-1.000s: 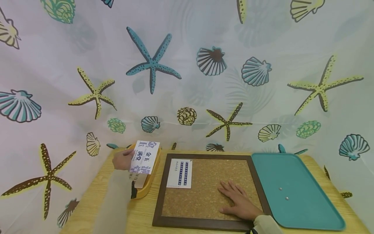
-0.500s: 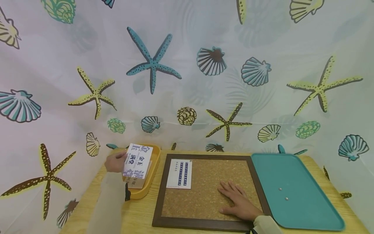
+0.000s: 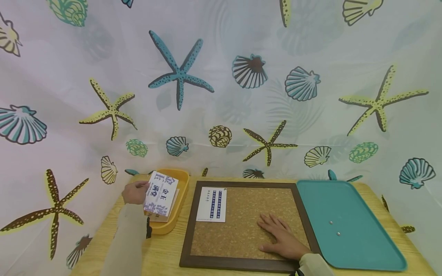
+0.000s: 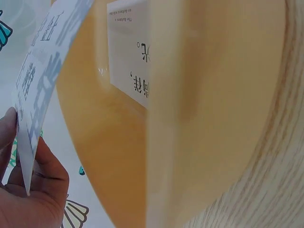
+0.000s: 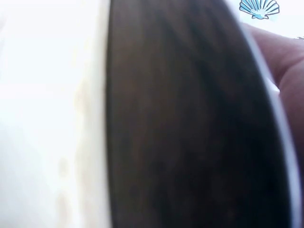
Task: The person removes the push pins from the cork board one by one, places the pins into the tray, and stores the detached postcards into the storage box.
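My left hand point(image 3: 135, 192) pinches a white card point(image 3: 160, 193) with purple and dark printed characters by its left edge, above the yellow bin point(image 3: 181, 199). In the left wrist view the card point(image 4: 45, 71) stands tilted between thumb and fingers. Below it, another printed card point(image 4: 127, 52) lies inside the bin. My right hand point(image 3: 284, 239) rests flat with spread fingers on the brown-framed cork board point(image 3: 241, 239). A white card with blue text columns point(image 3: 211, 205) is on the board's upper left. The right wrist view is mostly filled by a blurred dark strip.
A teal tray point(image 3: 359, 214) lies right of the board, with two small round silvery pieces point(image 3: 334, 228) on it. The wooden table point(image 3: 162, 255) ends at a white sheet point(image 3: 221, 103) printed with starfish and shells.
My left hand has moved left and slightly toward me with the card, so more of the bin and the card inside it shows. My right hand has stayed in place.
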Motion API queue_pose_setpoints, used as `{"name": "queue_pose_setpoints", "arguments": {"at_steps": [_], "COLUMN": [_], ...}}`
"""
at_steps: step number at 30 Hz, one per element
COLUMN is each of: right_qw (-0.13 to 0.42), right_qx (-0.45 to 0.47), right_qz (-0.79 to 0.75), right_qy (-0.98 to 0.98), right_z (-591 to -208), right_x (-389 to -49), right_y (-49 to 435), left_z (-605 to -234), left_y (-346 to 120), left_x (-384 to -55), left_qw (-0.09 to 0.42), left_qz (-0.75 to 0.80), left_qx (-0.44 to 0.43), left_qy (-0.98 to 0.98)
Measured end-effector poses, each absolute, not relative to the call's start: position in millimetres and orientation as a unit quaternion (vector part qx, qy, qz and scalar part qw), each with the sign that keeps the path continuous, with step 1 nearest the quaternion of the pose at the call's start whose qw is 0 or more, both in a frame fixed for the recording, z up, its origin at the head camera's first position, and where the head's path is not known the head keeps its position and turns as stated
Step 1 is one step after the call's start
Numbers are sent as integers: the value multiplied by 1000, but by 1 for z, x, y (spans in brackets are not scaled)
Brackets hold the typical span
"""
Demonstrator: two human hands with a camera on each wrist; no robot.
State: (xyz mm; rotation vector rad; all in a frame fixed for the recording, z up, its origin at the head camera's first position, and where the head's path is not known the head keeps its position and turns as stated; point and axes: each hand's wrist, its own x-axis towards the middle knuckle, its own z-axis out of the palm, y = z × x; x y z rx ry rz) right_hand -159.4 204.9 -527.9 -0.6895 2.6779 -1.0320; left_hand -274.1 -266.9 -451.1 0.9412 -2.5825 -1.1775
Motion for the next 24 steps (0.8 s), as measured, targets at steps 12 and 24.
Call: {"name": "queue_pose_setpoints", "arguments": {"at_steps": [12, 24], "right_qw": [92, 101], "right_qx": [-230, -225], "right_qz": [-345, -349], "right_qy": [906, 904], "right_z": [-529, -528], "right_x": [-160, -160], "right_y": [205, 205], "left_z": [-452, -441], "left_y": [-264, -261], "left_x": [-278, -266], "left_qw": [67, -3], "left_qz": [-346, -297], "left_qx": [315, 286], "left_qy": [-881, -911]}}
